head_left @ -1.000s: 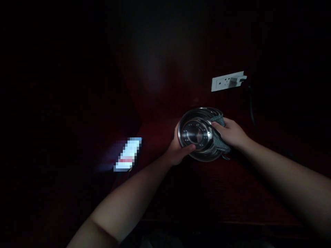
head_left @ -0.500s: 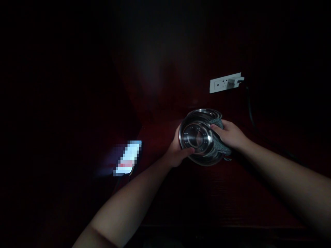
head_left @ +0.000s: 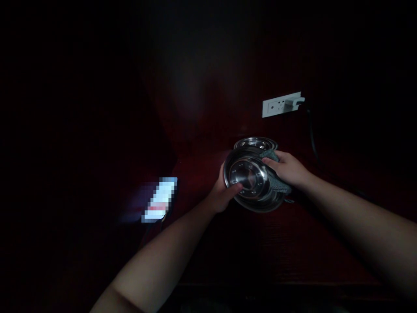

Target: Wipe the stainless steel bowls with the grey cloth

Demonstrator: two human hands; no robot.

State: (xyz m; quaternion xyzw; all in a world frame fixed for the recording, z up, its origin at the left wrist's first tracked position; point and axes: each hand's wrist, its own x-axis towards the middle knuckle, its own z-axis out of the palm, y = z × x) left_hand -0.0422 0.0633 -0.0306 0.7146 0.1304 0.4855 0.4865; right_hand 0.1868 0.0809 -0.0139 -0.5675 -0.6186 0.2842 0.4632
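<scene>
A shiny steel bowl is tilted, its round base with a ring of small marks facing me. My left hand grips its left rim, thumb laid across the metal and the other fingers hidden behind. On the right side, my right hand is closed on a grey-green cloth, which lies against the bowl's wall. Just behind the held bowl, a second steel bowl or dish shows its upper rim; the rest of it is covered.
A lit phone-like screen, blurred out, is at the left. On the back wall a white socket plate holds a plug, with a dark cable hanging nearby. The dark red surface is dimly lit.
The held bowl has shifted slightly down and left, uncovering more of the rim behind it. The cloth and my right hand have moved a little left with it.
</scene>
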